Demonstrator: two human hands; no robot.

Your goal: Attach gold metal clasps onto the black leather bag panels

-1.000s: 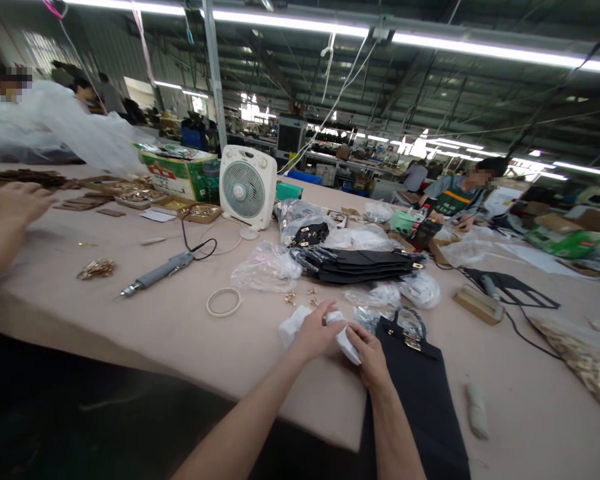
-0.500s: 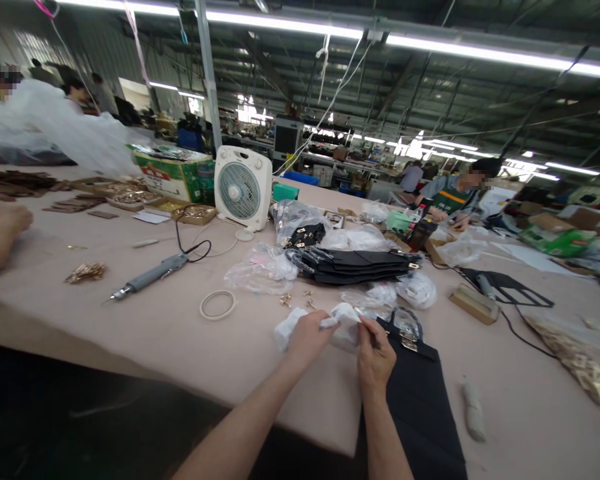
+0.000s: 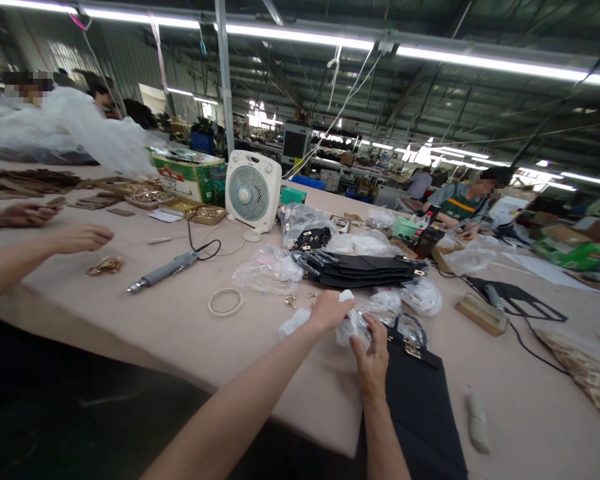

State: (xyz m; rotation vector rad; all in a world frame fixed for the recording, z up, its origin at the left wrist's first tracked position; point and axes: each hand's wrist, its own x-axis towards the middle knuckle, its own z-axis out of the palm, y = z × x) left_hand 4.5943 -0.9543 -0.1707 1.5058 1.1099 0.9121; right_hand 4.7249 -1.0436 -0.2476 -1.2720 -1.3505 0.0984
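Wrapping [image 3: 349,325], white and crumpled, we pinch in our left hand [image 3: 331,309] and right hand [image 3: 373,351] at the top edge of the black bag [image 3: 420,400], partly pulled apart, whatever it covers not yet showing.

On the bench [image 3: 170,333]: desk fan [image 3: 254,190] 1; electric screwdriver [image 3: 165,272] 1; tape ring [image 3: 225,301] 1; green carton [image 3: 187,177] 1; flat black bag [image 3: 420,393] 1; white wrapper [image 3: 349,325] 1; co-worker's hands [image 3: 80,238] 2

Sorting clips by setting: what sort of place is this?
Probably a handbag assembly workshop: stacked black bag panels, gold fittings and an electric screwdriver lie on a long shared worktable; left hand and right hand grip white wrapping.
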